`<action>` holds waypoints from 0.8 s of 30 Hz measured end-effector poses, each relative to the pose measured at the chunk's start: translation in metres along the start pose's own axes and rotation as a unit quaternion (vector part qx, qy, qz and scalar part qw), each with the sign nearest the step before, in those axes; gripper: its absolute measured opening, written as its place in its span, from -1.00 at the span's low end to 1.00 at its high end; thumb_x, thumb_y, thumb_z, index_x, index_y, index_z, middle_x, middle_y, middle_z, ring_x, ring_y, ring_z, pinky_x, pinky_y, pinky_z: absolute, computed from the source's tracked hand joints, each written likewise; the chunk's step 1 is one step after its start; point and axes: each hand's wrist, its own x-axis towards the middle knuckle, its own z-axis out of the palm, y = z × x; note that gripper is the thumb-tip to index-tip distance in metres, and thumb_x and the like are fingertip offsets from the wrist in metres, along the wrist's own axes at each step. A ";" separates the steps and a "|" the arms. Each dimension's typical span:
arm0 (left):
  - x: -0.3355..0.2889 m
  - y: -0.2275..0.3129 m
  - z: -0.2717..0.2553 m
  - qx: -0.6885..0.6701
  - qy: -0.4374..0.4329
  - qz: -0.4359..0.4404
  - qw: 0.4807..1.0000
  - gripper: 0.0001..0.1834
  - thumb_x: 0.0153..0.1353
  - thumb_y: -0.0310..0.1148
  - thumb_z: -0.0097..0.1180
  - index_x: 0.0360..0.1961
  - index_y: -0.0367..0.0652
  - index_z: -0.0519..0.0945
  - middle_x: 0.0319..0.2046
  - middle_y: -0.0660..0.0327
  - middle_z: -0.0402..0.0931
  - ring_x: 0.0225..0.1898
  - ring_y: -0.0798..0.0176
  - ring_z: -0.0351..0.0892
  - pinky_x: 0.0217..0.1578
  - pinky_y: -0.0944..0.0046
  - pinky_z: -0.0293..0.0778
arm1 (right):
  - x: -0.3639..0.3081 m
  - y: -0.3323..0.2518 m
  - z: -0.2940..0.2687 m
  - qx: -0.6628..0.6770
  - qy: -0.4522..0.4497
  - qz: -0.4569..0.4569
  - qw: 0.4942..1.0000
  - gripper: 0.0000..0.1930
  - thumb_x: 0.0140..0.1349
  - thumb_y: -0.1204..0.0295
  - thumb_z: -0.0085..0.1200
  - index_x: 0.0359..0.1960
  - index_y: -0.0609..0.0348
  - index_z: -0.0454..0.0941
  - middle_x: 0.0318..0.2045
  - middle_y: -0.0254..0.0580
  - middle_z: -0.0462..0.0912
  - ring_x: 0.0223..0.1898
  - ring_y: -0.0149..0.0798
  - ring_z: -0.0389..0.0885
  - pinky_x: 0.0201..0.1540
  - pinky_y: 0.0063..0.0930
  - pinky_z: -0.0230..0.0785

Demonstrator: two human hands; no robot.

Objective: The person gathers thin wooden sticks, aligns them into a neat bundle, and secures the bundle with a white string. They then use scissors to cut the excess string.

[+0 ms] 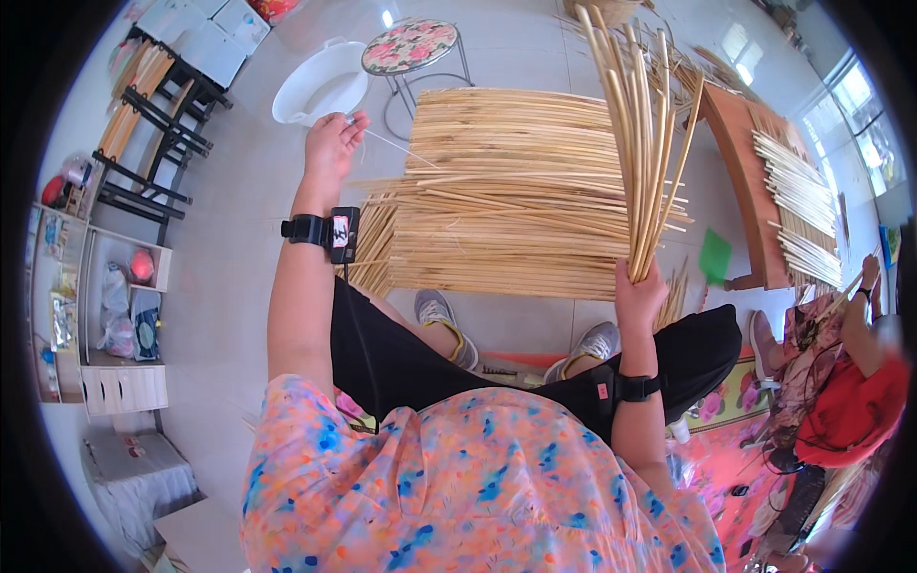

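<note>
Gripping a bundle of pale sticks (645,181), the right hand (640,286) is closed around its lower end at 4 o'clock from the stick mat (506,258); the bundle fans toward 12 o'clock, overlapping the mat's right side in view; the left hand (334,143), raised near 10 o'clock from the mat, has its fingers drawn in on a thin strand (396,148) that runs to the mat; the mat lies just ahead of the person's shoes (435,310), its sticks side by side; from its middle, a white basin (320,86) sits at 10 o'clock, a floral stool (411,46) at 11, a brown bench (740,148) bearing paler sticks (798,201) at 3, and a co-worker in red (855,411) at 4.
</note>
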 end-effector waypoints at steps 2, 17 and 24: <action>-0.008 0.000 -0.023 0.000 0.005 -0.004 1.000 -0.88 0.38 -0.41 -0.06 -0.14 -0.23 0.40 -0.15 -0.02 0.61 -0.18 0.14 0.66 -0.25 0.26 0.53 | 0.000 -0.001 0.001 -0.010 -0.014 0.016 1.000 -0.78 0.10 0.37 0.26 -0.31 0.26 0.56 -0.59 -0.07 0.57 -0.54 -0.16 0.57 -0.37 -0.30 0.42; -0.002 -0.035 -0.103 -0.051 0.059 -0.067 0.995 -0.84 0.35 -0.34 0.05 -0.11 -0.12 0.44 -0.19 0.10 0.62 -0.22 0.26 0.60 -0.27 0.32 0.47 | 0.054 -0.045 0.015 -0.247 -0.190 -0.161 0.937 -0.68 0.08 0.14 0.26 -0.28 0.08 0.54 -0.51 0.01 0.64 -0.40 0.14 0.64 -0.33 -0.02 0.48; -0.010 -0.031 -0.103 -0.075 0.053 -0.056 0.994 -0.89 0.36 -0.36 0.03 -0.16 -0.13 0.44 -0.25 0.12 0.62 -0.31 0.28 0.61 -0.40 0.37 0.44 | 0.082 -0.033 0.046 -0.295 -0.233 -0.229 0.898 -0.64 0.06 0.12 0.28 -0.17 -0.01 0.57 -0.41 -0.08 0.68 -0.32 0.11 0.65 -0.25 -0.03 0.50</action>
